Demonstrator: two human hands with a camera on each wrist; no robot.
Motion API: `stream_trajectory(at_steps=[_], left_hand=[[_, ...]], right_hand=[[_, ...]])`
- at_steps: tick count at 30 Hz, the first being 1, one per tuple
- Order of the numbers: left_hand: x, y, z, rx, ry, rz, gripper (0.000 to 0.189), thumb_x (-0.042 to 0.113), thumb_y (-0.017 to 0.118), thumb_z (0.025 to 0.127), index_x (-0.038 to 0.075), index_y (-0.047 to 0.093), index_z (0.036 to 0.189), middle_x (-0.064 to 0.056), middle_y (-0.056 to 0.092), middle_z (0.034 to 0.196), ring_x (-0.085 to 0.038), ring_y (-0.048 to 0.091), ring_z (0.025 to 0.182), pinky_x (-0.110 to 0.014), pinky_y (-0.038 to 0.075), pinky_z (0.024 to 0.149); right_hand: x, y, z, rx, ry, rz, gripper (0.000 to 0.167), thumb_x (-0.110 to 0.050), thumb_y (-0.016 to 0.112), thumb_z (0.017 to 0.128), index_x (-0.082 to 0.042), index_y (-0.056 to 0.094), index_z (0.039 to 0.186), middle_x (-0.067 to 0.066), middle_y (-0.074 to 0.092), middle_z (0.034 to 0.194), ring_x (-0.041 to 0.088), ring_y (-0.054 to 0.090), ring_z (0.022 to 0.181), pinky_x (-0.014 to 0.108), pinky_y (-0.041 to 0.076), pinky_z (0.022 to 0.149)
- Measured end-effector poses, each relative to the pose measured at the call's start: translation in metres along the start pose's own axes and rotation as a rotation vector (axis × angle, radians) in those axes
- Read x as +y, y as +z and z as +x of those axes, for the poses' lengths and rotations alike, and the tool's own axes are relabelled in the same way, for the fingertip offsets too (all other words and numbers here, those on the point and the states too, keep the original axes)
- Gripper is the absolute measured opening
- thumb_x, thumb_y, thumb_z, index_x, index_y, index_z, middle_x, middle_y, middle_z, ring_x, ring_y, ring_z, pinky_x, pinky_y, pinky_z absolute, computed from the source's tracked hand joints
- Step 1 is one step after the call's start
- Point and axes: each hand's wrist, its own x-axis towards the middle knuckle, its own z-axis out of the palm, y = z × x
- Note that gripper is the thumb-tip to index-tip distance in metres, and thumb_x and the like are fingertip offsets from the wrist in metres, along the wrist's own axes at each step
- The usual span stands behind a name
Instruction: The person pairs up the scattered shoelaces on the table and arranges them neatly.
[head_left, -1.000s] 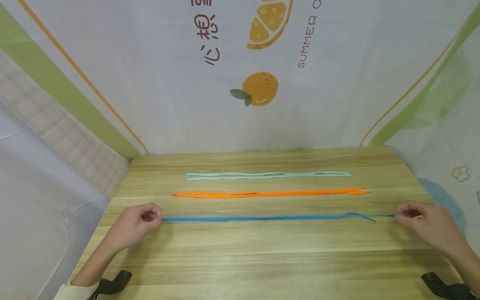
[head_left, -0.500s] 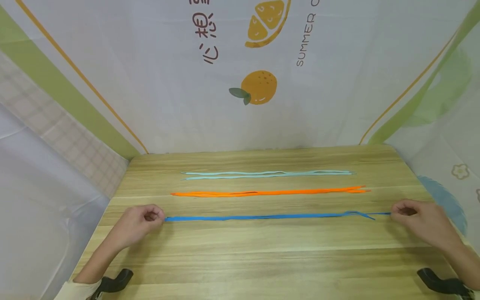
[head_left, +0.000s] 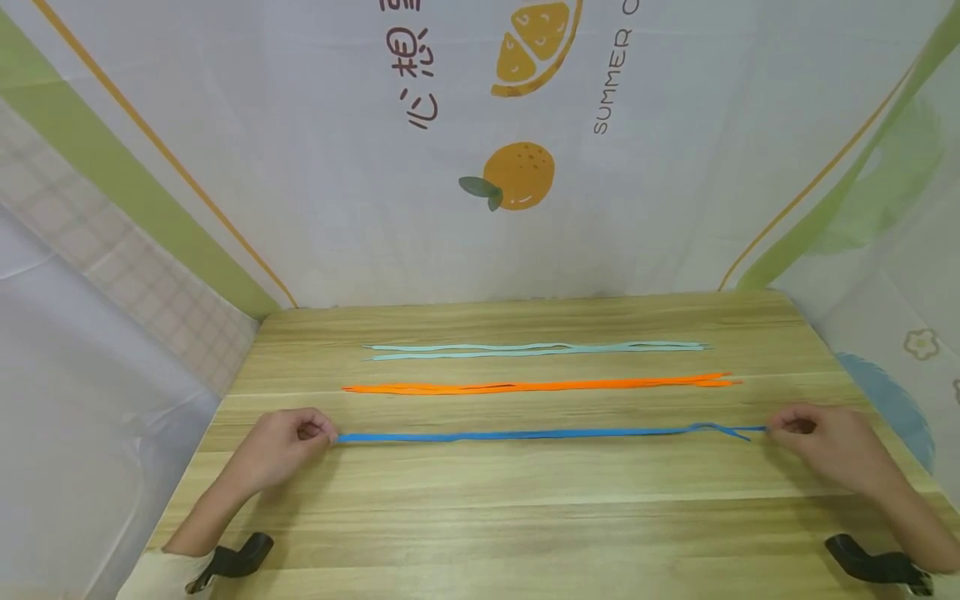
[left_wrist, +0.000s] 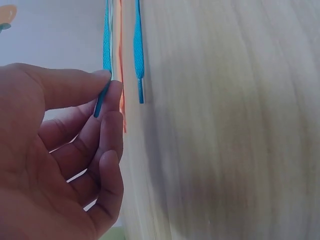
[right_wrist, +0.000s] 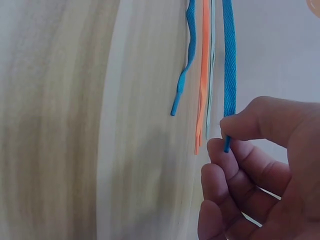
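Observation:
Blue flat shoelaces [head_left: 570, 433] run across the table in front of me. My left hand [head_left: 288, 446] pinches one lace's tip between thumb and forefinger; in the left wrist view that held lace [left_wrist: 106, 45] passes under the thumb. At the other end, my right hand [head_left: 832, 446] pinches the same lace, whose tip pokes out below the thumb in the right wrist view. A second blue shoelace [right_wrist: 181, 82] lies beside it on the wood, with both tips free. Beyond lie a pair of orange shoelaces [head_left: 585, 385], then a pale mint pair [head_left: 465, 356].
The wood-grain table [head_left: 510, 525] reaches back to a white printed curtain [head_left: 360, 208], with more cloth at both sides. Black curved pieces [head_left: 243, 557] show near each wrist.
My right hand has moved left and my left hand slightly right, so the two are nearer each other, both pinching the blue shoelace throughout. The orange and mint laces have stayed in place.

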Motion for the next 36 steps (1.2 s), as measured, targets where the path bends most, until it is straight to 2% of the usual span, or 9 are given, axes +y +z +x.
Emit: stream_trajectory(at_steps=[6,18,25,36], left_hand=[[-0.001,0.005,0.006,0.026,0.02,0.042,0.005,0.016,0.079,0.1,0.011,0.08,0.097,0.008,0.075,0.09,-0.013,0.068,0.084,-0.034,0.055,0.076],[-0.006,0.012,0.011,0.05,-0.001,0.078,0.01,0.021,0.083,0.098,0.014,0.078,0.093,0.011,0.072,0.083,-0.01,0.061,0.075,-0.033,0.048,0.069],[-0.005,0.013,0.013,0.045,-0.033,0.083,0.013,0.024,0.085,0.097,0.015,0.077,0.092,0.01,0.071,0.082,-0.011,0.06,0.074,-0.033,0.046,0.067],[-0.003,0.014,0.014,0.034,-0.032,0.075,0.014,0.026,0.084,0.098,0.015,0.077,0.091,0.009,0.073,0.084,-0.011,0.064,0.077,-0.035,0.05,0.068]], right_hand=[[0.002,0.001,0.003,-0.035,0.003,-0.017,0.015,-0.018,0.08,0.1,-0.004,0.082,0.102,0.005,0.079,0.094,-0.008,0.059,0.078,0.026,0.051,0.068],[-0.002,0.008,0.006,-0.055,0.015,-0.01,0.012,-0.019,0.082,0.098,-0.007,0.083,0.101,0.002,0.078,0.094,-0.005,0.059,0.079,0.028,0.051,0.069],[-0.002,0.011,0.009,-0.076,0.031,0.002,0.015,-0.019,0.082,0.098,-0.005,0.083,0.103,0.003,0.079,0.094,-0.002,0.063,0.079,0.027,0.052,0.071],[-0.004,0.014,0.01,-0.084,0.013,0.009,0.015,-0.019,0.082,0.098,-0.005,0.084,0.103,0.002,0.079,0.095,-0.001,0.064,0.08,0.027,0.053,0.071]])
